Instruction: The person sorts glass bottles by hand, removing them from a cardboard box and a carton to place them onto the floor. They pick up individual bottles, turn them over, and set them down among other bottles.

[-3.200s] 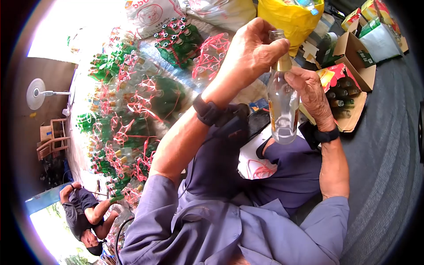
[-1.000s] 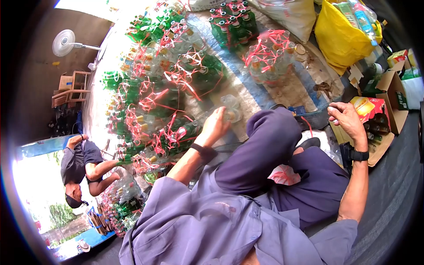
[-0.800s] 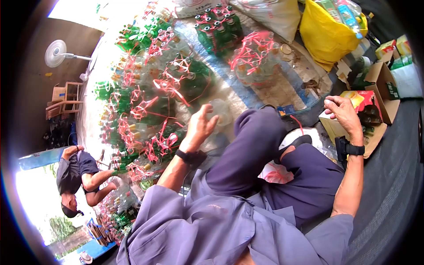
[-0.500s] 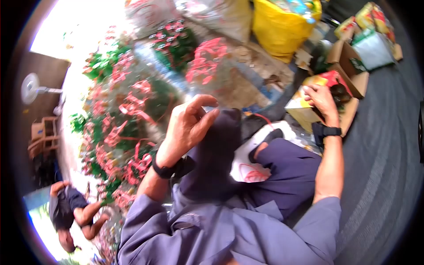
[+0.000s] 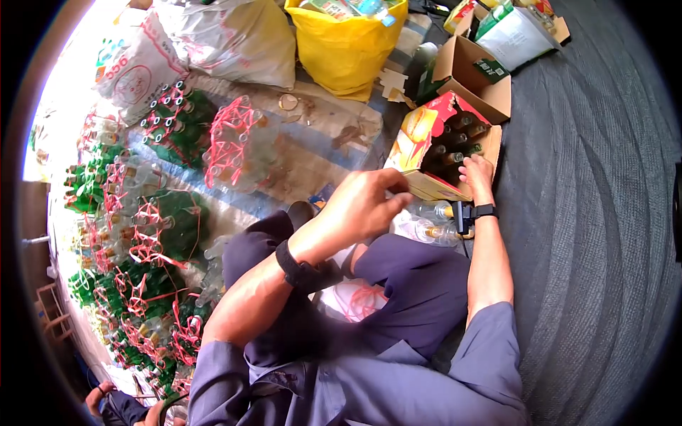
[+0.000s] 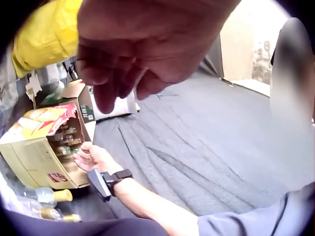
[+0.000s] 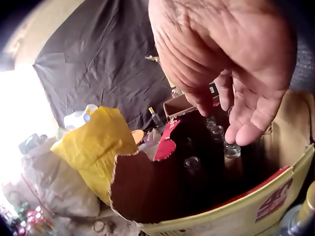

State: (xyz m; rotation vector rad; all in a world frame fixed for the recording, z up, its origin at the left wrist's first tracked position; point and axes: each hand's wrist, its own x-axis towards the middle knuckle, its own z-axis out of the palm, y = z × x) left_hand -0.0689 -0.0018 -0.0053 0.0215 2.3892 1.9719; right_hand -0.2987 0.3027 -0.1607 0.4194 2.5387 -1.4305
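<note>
My right hand [image 5: 477, 174] reaches into the open side of a red and yellow cardboard box [image 5: 415, 135] where several glass bottles stand. In the right wrist view its fingers [image 7: 241, 135] extend down, with fingertips right at the mouth of one bottle [image 7: 232, 150]; the thumb is apart from them. My left hand [image 5: 366, 202] hovers above my knee, fingers loosely curled and holding nothing. It looms at the top of the left wrist view. Clear glass bottles [image 5: 440, 233] with gold necks lie beside the box, near my right wrist.
Bundles of green and clear bottles tied with pink string [image 5: 145, 248] fill the left. A yellow bag [image 5: 348, 53] and white sacks [image 5: 227, 42] stand at the back. An open brown carton [image 5: 472, 78] sits behind the box. Dark cloth [image 5: 582, 234] covers the right side.
Both hands held a clear bottle at first; later my left hand was beside a clear bottle near the bundles. It has come back right, empty, while my right hand has moved into the box.
</note>
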